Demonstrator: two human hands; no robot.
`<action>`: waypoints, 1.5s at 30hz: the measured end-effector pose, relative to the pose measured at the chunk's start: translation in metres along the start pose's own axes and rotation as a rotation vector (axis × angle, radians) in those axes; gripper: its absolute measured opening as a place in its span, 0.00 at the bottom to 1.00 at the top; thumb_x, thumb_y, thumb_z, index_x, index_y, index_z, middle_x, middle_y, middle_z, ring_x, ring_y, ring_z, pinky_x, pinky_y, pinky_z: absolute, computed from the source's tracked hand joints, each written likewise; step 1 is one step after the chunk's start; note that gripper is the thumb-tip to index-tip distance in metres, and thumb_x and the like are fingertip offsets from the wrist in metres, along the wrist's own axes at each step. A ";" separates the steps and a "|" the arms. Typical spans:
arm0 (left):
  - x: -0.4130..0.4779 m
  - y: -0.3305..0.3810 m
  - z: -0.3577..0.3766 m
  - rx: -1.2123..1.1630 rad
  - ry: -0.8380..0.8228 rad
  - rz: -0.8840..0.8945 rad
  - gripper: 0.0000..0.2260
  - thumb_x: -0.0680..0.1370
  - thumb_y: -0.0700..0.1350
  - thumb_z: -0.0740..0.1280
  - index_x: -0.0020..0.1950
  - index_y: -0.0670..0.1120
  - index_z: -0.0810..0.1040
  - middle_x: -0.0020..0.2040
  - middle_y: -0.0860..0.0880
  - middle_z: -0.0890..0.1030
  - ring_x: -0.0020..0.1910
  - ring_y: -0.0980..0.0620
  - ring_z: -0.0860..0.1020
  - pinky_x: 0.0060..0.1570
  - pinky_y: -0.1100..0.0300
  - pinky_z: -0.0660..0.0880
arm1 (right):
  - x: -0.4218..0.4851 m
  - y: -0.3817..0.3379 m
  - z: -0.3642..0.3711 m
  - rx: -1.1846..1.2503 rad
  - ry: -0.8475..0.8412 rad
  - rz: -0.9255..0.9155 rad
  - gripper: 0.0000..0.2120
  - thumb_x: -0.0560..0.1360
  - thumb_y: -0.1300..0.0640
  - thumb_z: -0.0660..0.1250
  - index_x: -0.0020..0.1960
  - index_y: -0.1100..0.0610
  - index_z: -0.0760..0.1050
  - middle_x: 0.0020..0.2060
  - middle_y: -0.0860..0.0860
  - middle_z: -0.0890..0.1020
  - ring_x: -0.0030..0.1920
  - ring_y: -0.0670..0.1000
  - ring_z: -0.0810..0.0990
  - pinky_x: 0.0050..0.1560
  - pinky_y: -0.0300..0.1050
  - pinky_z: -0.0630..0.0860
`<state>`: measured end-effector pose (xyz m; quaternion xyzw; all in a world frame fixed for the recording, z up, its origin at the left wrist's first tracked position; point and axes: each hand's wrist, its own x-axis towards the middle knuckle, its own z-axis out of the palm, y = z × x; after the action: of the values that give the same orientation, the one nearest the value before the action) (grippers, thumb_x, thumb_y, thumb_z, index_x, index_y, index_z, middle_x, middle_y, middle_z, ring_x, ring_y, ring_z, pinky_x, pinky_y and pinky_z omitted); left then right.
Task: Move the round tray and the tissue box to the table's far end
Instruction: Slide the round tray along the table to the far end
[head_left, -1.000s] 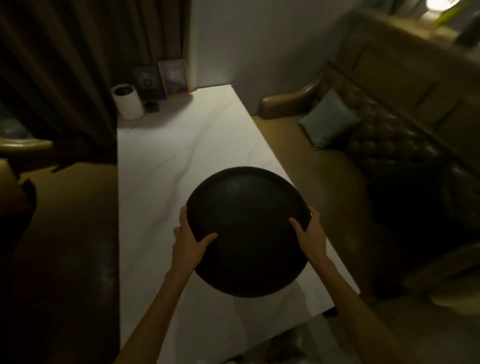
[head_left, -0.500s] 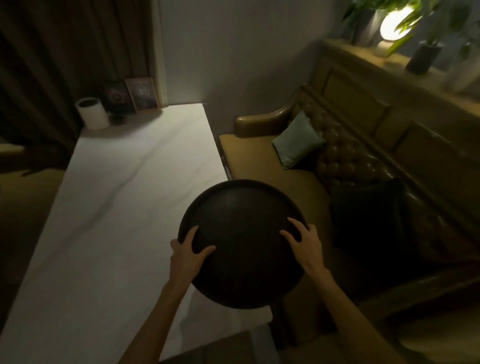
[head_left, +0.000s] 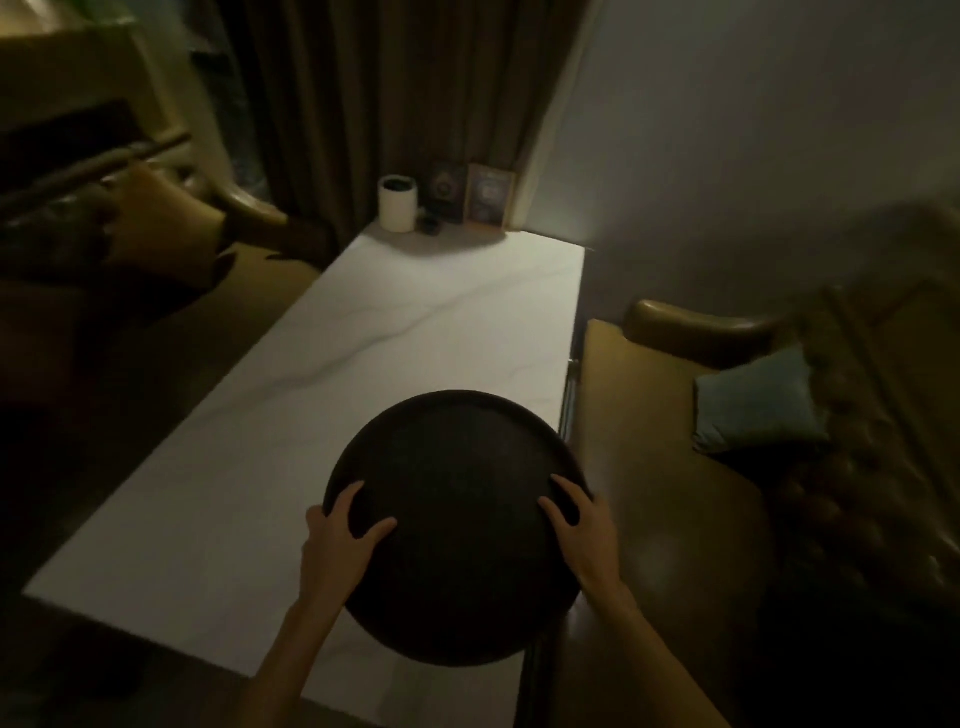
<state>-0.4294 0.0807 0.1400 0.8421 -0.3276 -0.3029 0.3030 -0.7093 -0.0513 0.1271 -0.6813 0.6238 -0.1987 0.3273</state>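
A dark round tray (head_left: 457, 499) hangs above the near right part of the white marble table (head_left: 363, 364), overhanging its right edge. My left hand (head_left: 340, 540) grips the tray's near left rim, thumb on top. On the near right rim sits my right hand (head_left: 582, 530), fingers over the edge. A white cylindrical tissue box (head_left: 398, 203) stands at the table's far end, to the left of two picture frames.
Two small picture frames (head_left: 488, 200) lean against the curtain at the far end, with a small dark object (head_left: 430, 224) in front. A leather sofa (head_left: 675, 467) with a teal cushion (head_left: 753, 400) runs along the right. An armchair (head_left: 171, 218) stands at the left.
The view has swung left, so the table now runs up the middle. Both hands still hold the tray, which has stayed near the table's right edge.
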 end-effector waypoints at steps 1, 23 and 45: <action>0.003 -0.002 0.000 -0.032 0.031 -0.027 0.33 0.72 0.60 0.71 0.73 0.57 0.62 0.68 0.39 0.65 0.60 0.35 0.75 0.61 0.42 0.74 | 0.013 -0.009 0.002 -0.023 -0.025 -0.032 0.23 0.77 0.40 0.65 0.71 0.41 0.70 0.68 0.54 0.72 0.64 0.55 0.76 0.65 0.51 0.74; 0.108 0.073 0.054 -0.149 0.491 -0.426 0.32 0.72 0.58 0.72 0.73 0.57 0.63 0.69 0.39 0.64 0.63 0.35 0.73 0.61 0.42 0.73 | 0.301 -0.065 0.067 -0.011 -0.399 -0.479 0.22 0.78 0.40 0.65 0.70 0.43 0.72 0.61 0.53 0.76 0.57 0.54 0.79 0.57 0.42 0.71; 0.270 0.238 0.132 -0.237 0.587 -0.371 0.32 0.73 0.58 0.71 0.74 0.57 0.61 0.68 0.39 0.64 0.62 0.36 0.73 0.60 0.43 0.74 | 0.549 -0.100 0.000 -0.057 -0.362 -0.656 0.21 0.78 0.41 0.65 0.69 0.45 0.74 0.59 0.54 0.77 0.57 0.55 0.79 0.58 0.45 0.73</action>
<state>-0.4480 -0.3026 0.1409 0.8973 -0.0309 -0.1339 0.4195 -0.5591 -0.5892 0.1212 -0.8779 0.3098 -0.1520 0.3321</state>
